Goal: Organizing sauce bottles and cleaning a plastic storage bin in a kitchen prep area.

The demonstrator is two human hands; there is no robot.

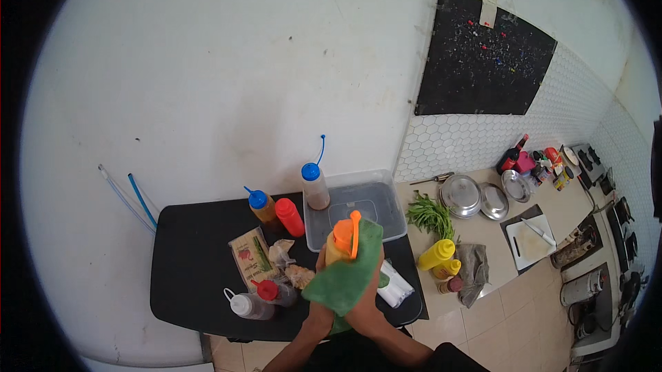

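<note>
A squeeze bottle with an orange cap point(343, 235) and pale yellow contents is held upright in front of me. My left hand point(321, 312) grips it from the left, partly hidden behind a green cloth point(345, 281). My right hand point(368, 300) holds that cloth against the bottle's right side; most of its fingers are covered. Just beyond the bottle lies a clear plastic tub point(362, 211). Inside the tub's left end stands a blue-capped squeeze bottle point(316, 191) with a little brown liquid.
The black table point(191, 263) also bears a blue-capped bottle point(261, 205), a red bottle point(290, 217), a noodle packet point(253, 258), a white-capped bottle point(251, 306) and white plastic bags point(395, 285). On the right counter are leafy greens point(432, 215), yellow bottles point(437, 254) and a knife point(539, 231) on a cutting board.
</note>
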